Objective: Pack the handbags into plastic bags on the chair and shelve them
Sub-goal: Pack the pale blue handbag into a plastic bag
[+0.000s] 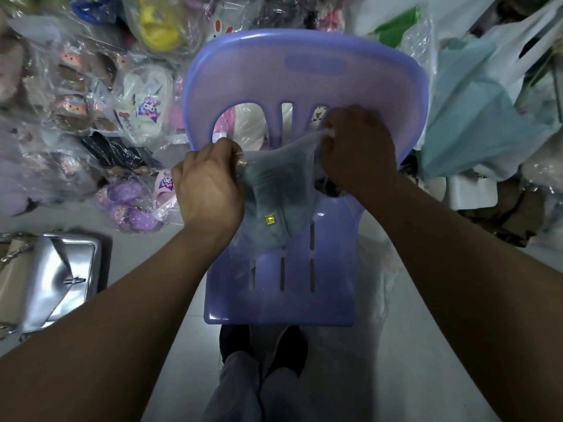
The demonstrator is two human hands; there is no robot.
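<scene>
Left grip and right grip pinch the plastic bag mouth; handbag sits inside, below them.

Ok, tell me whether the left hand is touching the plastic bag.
Touching. The head view shows the left hand pinching the upper edge of the plastic bag.
</scene>
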